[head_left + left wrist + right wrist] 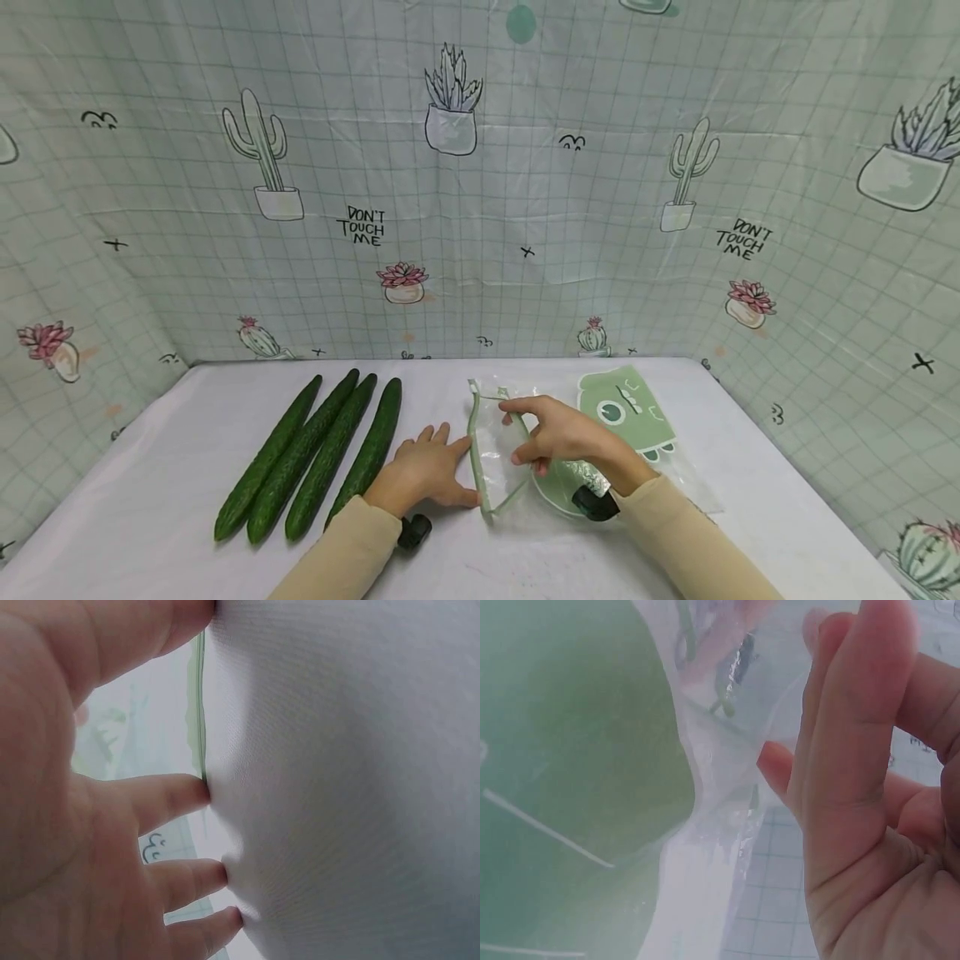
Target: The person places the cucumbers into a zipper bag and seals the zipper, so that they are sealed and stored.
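A clear zip bag (498,454) with a green seal strip and a green cartoon print lies on the table, its mouth gaping toward the left hand. My left hand (423,471) rests palm down at that mouth, fingers spread. In the left wrist view its fingertips (196,791) press on the white cloth beside the green strip (196,712). Over the bag's mouth is my right hand (558,433), index finger stretched out at the upper strip and thumb apart from it. The right wrist view shows the bag's film (712,772) beside these fingers, with nothing pinched between them.
Several long green cucumbers (300,467) lie side by side left of the left hand; the rightmost cucumber (375,442) is nearest to it and partly hidden by the forearm. A patterned curtain (480,208) hangs along the table's back and sides.
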Demonstrator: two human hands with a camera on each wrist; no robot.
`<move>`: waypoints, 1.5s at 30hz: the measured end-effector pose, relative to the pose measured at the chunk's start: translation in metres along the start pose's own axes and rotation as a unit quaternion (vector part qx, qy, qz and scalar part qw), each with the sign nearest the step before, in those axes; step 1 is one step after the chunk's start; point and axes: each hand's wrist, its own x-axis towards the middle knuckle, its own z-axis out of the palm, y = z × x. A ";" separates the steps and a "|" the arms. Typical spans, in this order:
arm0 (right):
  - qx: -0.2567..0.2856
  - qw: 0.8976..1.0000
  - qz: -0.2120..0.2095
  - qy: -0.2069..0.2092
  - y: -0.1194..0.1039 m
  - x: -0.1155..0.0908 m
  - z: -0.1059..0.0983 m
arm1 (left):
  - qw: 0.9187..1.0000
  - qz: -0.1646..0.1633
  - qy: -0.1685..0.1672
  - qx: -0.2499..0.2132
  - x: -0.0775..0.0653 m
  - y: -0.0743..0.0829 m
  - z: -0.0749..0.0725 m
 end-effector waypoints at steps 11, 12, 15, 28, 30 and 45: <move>0.006 1.000 -0.012 0.004 0.009 0.005 0.005 | 1.000 0.013 0.010 0.006 0.001 -0.003 0.003; 0.006 1.000 -0.013 0.004 0.010 0.006 0.005 | 1.000 0.015 0.012 0.007 0.001 -0.003 0.003; 0.004 1.000 -0.013 0.007 0.012 0.007 0.006 | 1.000 0.021 0.016 0.009 0.001 -0.003 0.003; 0.006 1.000 -0.007 0.017 0.014 0.009 0.008 | 0.999 0.026 0.025 0.006 -0.004 -0.001 -0.001; 0.005 1.000 -0.007 0.018 0.014 0.009 0.009 | 0.999 0.023 0.028 0.007 -0.007 0.000 -0.004; 0.003 1.000 0.003 0.024 0.016 0.010 0.009 | 0.990 0.007 0.138 -0.014 -0.049 -0.034 -0.032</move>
